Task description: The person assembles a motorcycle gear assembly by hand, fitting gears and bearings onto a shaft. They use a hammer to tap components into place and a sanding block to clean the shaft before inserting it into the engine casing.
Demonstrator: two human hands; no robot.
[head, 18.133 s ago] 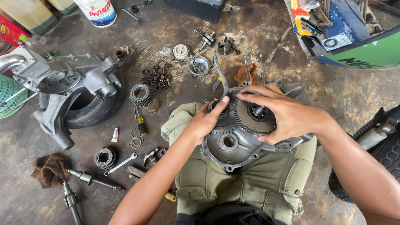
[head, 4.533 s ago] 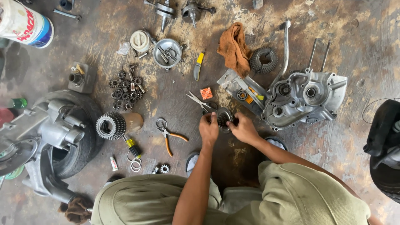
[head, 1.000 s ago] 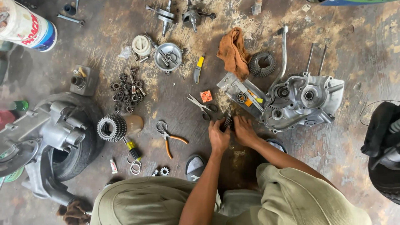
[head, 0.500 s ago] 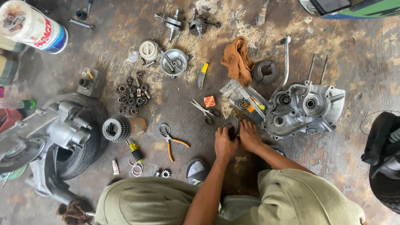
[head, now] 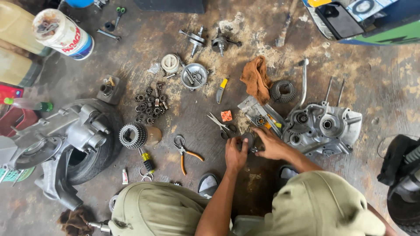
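My left hand (head: 235,154) and my right hand (head: 270,145) meet over a small dark round part (head: 247,140) on the oily concrete floor, both with fingers closed on it. It lies just left of a grey engine crankcase half (head: 324,126). Scissors (head: 221,124) and a small orange block (head: 226,116) lie just above my left hand. Orange-handled pliers (head: 187,151) rest to its left. My knees in olive trousers (head: 153,209) fill the bottom of the view.
A second engine casing (head: 65,133) rests on a tyre at left, with a toothed clutch drum (head: 133,135) and several small gears (head: 148,102) beside it. An orange rag (head: 257,78), a sprocket (head: 283,91), a crankshaft (head: 194,39) and a white can (head: 63,32) lie farther back.
Long before, the casing lay on my lap; it now sits on the floor at right. Over the last second both hands stayed together on the small part while the view shifted a little.
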